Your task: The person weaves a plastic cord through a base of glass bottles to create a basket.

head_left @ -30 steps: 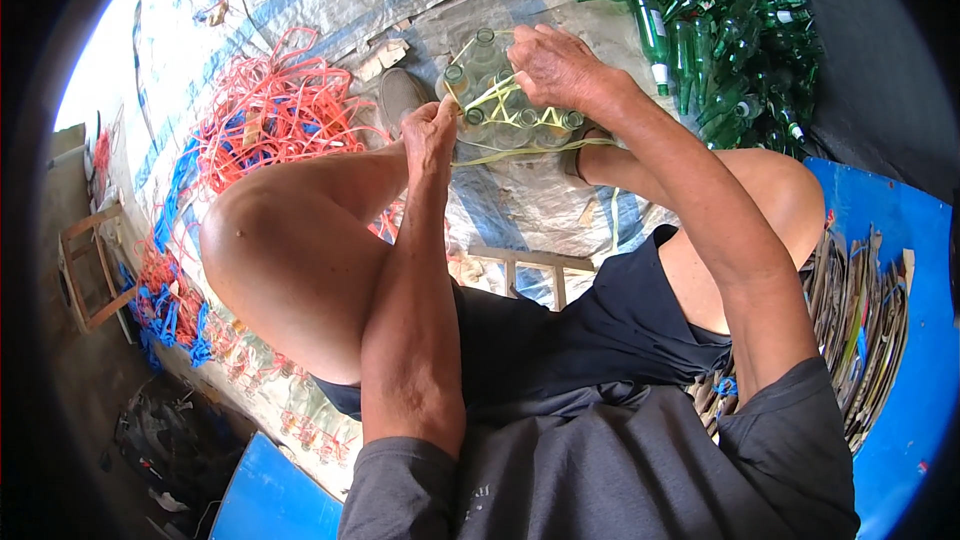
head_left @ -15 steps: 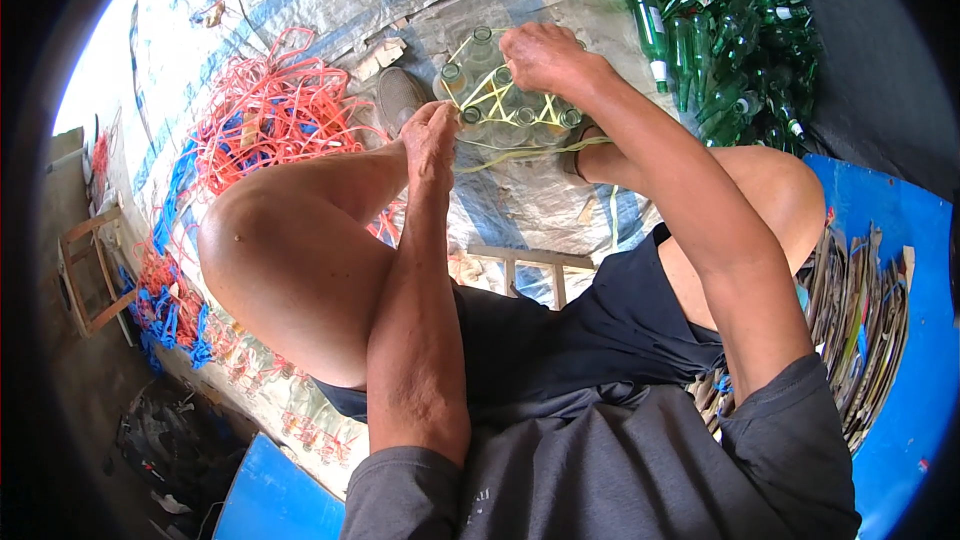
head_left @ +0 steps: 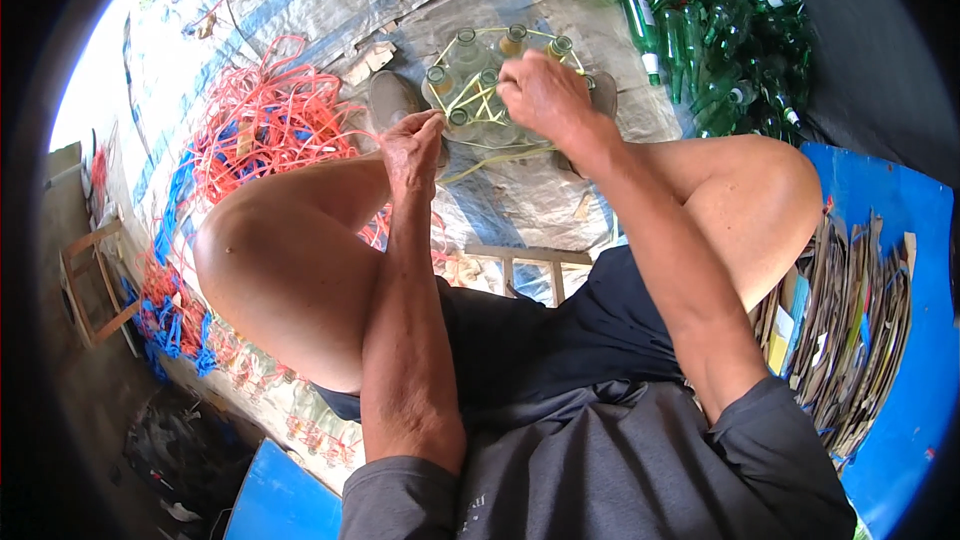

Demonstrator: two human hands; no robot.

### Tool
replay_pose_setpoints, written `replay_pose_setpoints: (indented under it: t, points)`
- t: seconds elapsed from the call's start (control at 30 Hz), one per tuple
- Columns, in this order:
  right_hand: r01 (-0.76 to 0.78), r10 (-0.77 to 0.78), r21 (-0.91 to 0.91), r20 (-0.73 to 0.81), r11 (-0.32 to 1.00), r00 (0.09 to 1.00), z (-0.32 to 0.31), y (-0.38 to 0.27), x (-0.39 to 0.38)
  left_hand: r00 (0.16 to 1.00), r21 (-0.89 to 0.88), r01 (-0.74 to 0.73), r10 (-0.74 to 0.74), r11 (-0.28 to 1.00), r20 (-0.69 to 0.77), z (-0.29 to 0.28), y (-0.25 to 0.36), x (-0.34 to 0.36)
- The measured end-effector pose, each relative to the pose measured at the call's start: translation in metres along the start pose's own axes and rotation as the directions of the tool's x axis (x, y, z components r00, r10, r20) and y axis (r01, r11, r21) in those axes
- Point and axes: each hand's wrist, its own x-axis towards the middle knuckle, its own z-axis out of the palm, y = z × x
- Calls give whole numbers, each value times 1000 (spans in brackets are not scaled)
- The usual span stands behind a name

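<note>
A cluster of clear glass bottles [head_left: 468, 52] stands upright between my feet. Pale yellow strapping [head_left: 482, 95] runs round the bottle necks and criss-crosses between them. At the near left edge of the cluster, my left hand [head_left: 411, 148] pinches the yellow strapping between thumb and fingers. My right hand [head_left: 545, 98] is over the right side of the cluster with its fingers curled in. It covers some of the necks, and what lies in its fingers is hidden. A loose yellow strap end trails along the near side of the bottles.
Green glass bottles [head_left: 690, 40] lie heaped at the far right. Tangled pink strapping [head_left: 275, 115] piles up on the left. A small wooden frame [head_left: 530, 256] is close in front of me. Stacked flattened cardboard [head_left: 850, 330] leans at the right beside a blue panel [head_left: 915, 260].
My right hand has come nearer to me from the far side of the cluster, uncovering bottle necks at the back. My left hand stays by the near left edge.
</note>
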Motion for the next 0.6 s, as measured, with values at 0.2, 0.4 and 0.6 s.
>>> replay_pose_setpoints:
  t: [0.2, 0.4, 0.6]
  points:
    - [7, -11, -177, -22, 984, 1000, 19, -4, -41, 992, 106, -126, 122, 986, 45, 5, 11, -7]
    - [117, -122, -210, -10, 971, 992, 23, 3, -36, 995, 196, -104, 101, 975, 25, 5, 19, -12]
    - [195, -206, -250, -15, 948, 979, 26, 17, -36, 995, 246, -94, 81, 965, 60, 3, 12, -16]
